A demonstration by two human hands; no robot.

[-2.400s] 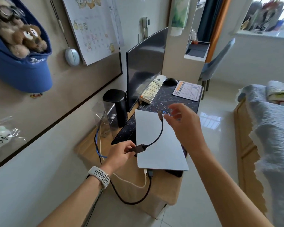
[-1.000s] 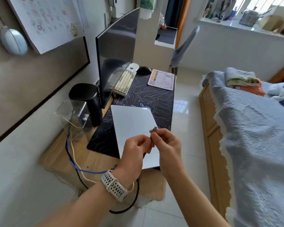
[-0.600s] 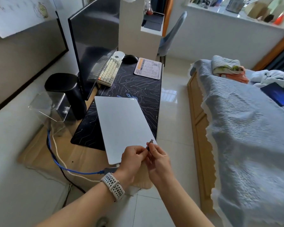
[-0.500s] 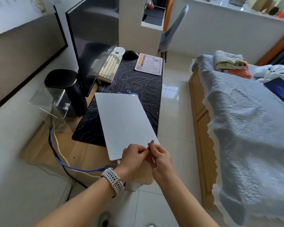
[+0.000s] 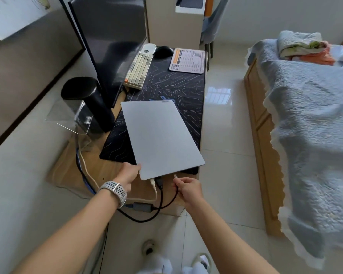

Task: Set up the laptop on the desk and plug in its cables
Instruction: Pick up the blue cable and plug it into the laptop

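Laptop: we see the closed silver laptop (image 5: 160, 137) lying lid-down flat on the dark desk mat (image 5: 178, 89), its near edge reaching over the mat's near end onto the wooden desk (image 5: 71, 171).
Left hand: our left hand (image 5: 128, 174) rests at the laptop's near left corner, fingers curled against its edge; a pale watch (image 5: 115, 189) sits on that wrist.
Right hand: our right hand (image 5: 187, 187) pinches the plug end of a dark braided cable (image 5: 169, 200), fingers closed narrowly on it, the tip pointing at the laptop's near edge and just short of it.
Plugged cables: we make out a white cable (image 5: 153, 187) and a black cable (image 5: 159, 186) side by side, both seated in the near edge, between our two hands.
Adapter: a small grey adapter (image 5: 142, 207) lies on the near part of the desk; the braided cable loops back to it, and a blue cable (image 5: 81, 171) runs from it leftward.
Far side: we see a dark monitor (image 5: 111, 42) standing at the far left, with a cream keyboard (image 5: 138, 70) and a black mouse (image 5: 163, 51) beyond the laptop.
Left of laptop: a black cylinder (image 5: 89, 103) stands beside a clear acrylic stand (image 5: 71, 117).
Right of scene: a bed (image 5: 309, 115) with a blue-grey quilt sits well apart from the desk.
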